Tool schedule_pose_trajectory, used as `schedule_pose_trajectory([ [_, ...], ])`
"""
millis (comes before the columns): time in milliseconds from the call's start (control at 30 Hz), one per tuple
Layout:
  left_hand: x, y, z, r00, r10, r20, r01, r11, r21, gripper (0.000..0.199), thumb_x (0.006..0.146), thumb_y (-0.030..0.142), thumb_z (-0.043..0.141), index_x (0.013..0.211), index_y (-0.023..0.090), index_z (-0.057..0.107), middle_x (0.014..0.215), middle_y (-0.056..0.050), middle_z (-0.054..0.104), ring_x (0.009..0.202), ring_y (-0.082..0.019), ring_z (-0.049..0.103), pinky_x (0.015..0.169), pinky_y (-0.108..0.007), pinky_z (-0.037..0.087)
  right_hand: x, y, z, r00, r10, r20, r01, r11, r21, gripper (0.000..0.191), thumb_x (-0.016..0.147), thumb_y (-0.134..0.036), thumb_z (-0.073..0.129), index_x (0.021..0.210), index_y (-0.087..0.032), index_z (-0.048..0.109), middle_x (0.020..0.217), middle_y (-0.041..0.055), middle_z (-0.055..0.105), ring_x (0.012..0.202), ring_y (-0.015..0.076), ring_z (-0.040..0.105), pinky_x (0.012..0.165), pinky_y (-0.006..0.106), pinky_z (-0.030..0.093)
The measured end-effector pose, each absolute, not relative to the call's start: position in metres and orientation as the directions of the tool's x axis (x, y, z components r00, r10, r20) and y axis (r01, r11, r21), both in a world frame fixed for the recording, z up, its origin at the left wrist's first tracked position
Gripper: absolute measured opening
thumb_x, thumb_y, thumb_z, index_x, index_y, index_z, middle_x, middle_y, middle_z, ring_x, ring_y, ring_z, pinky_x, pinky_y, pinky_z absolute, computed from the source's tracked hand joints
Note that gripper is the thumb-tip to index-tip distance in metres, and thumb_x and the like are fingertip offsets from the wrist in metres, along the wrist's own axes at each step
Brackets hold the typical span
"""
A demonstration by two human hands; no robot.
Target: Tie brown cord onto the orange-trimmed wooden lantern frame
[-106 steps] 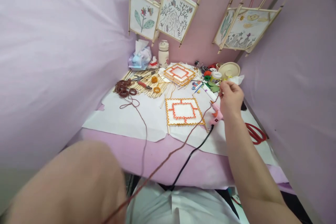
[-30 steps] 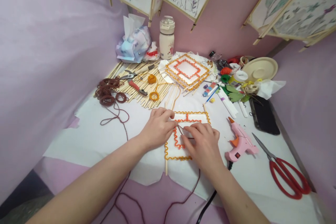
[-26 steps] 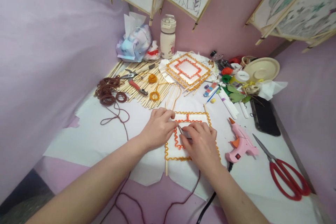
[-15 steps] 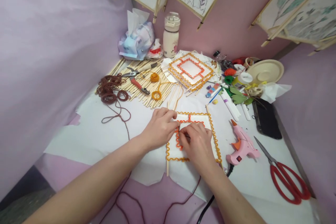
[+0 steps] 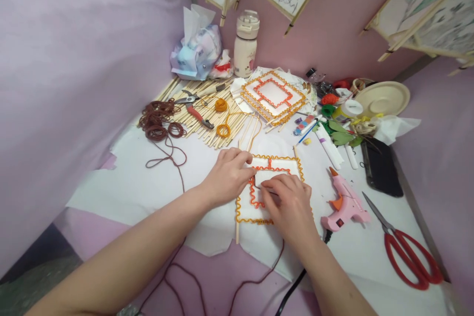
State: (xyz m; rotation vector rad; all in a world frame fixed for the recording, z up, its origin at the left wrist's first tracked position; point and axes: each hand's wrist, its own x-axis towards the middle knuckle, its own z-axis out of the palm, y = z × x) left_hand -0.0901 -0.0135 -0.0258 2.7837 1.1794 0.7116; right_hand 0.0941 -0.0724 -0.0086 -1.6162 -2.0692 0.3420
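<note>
A white square panel lies in front of me, edged with wavy mustard-yellow cord and carrying an inner square of wavy orange cord. At the upper left corner of that orange square, my left hand is closed, its thumb pressing the end of a thin brown cord. My right hand pinches the same cord over the panel's middle, fingertips curled together. From under the right hand the cord trails off the table's near edge. Both hands partly cover the panel.
A pink glue gun and red-handled scissors lie to the right, by a black phone. Brown cord coils, pruning shears and thin wooden sticks sit at the left. Behind are a finished-looking panel and a bottle.
My right hand has drawn slightly right, away from the left fingertips, with the brown cord showing between them. My left hand stays at the corner. The view has shifted slightly.
</note>
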Motion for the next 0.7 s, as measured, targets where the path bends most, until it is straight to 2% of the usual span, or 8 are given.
schedule_pose_trajectory([
  [133,-0.090,-0.013,-0.027,0.609,0.689,0.393,0.673,-0.711,0.203,0.016,0.088,0.020,0.055,0.094,0.023,0.070,0.106,-0.008,0.057,0.101,-0.025,0.043,0.083,-0.041,0.033,0.098,-0.072,-0.007,-0.134,0.956,0.260,0.854,0.244,-0.459,0.005,0.085,-0.021,0.063,0.088,-0.024,0.067,0.092,0.0007,0.066,0.090,0.0206,0.053,0.077,0.036,0.027],
  [333,-0.090,-0.013,-0.027,0.607,0.690,0.395,0.671,-0.711,0.209,0.017,0.089,0.021,0.054,0.093,0.023,0.070,0.105,-0.008,0.057,0.100,-0.024,0.043,0.083,-0.041,0.033,0.085,-0.069,-0.005,-0.196,0.945,0.260,0.853,0.295,-0.430,0.006,0.085,-0.022,0.065,0.085,-0.026,0.070,0.084,-0.0004,0.067,0.090,0.0201,0.052,0.078,0.036,0.027],
  [533,-0.090,-0.014,-0.027,0.607,0.693,0.388,0.674,-0.708,0.210,0.018,0.090,0.021,0.052,0.094,0.022,0.070,0.106,-0.008,0.057,0.101,-0.024,0.043,0.083,-0.041,0.033,0.078,-0.068,-0.009,-0.204,0.940,0.275,0.888,0.295,-0.352,0.005,0.084,-0.022,0.068,0.080,-0.024,0.070,0.082,0.0000,0.067,0.088,0.0199,0.051,0.077,0.037,0.025],
  [700,-0.090,-0.014,-0.026,0.589,0.701,0.402,0.658,-0.705,0.265,0.021,0.089,0.018,0.051,0.096,0.022,0.070,0.103,-0.009,0.058,0.099,-0.024,0.043,0.083,-0.041,0.034,0.076,-0.064,-0.015,-0.226,0.933,0.280,0.907,0.307,-0.290,0.010,0.085,-0.023,0.064,0.076,-0.022,0.068,0.081,0.0011,0.067,0.087,0.0204,0.050,0.077,0.038,0.024],
])
